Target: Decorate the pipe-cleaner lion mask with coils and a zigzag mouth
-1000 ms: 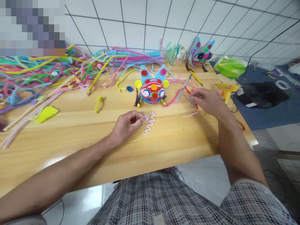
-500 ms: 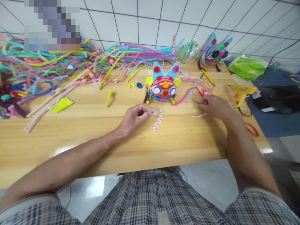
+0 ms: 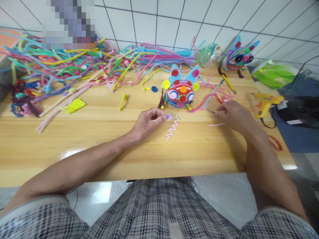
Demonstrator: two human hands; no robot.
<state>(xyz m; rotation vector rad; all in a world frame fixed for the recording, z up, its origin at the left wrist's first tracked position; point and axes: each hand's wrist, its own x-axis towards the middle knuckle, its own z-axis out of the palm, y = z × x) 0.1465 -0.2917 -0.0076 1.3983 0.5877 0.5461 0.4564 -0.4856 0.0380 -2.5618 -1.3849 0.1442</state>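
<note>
My left hand (image 3: 151, 123) is closed, pinching a small purple coiled piece of pipe cleaner (image 3: 168, 116) between thumb and fingertips. Just right of it lies a pale pink zigzag pipe cleaner (image 3: 172, 127). Behind stands a colourful animal head (image 3: 179, 94) with blue ears, round white eyes and yellow discs. My right hand (image 3: 230, 114) is closed around a thin tool whose grey pointed tip (image 3: 211, 111) sticks out to the left; the fingers hide its kind. A short pale pink strip (image 3: 216, 124) rests on the table below that hand, with pink and blue pipe cleaners (image 3: 211, 98) behind it.
Bundled pipe cleaners (image 3: 164, 56) lie along the back and left. A second animal head (image 3: 238, 58) and a yellow pencil (image 3: 229, 83) are at back right. A yellow glue gun (image 3: 266, 102) and a red-orange ring (image 3: 275, 142) sit near the table's right edge.
The camera view has shifted, so the table and its things appear farther right. Both hands keep nearly the same places and grips.
</note>
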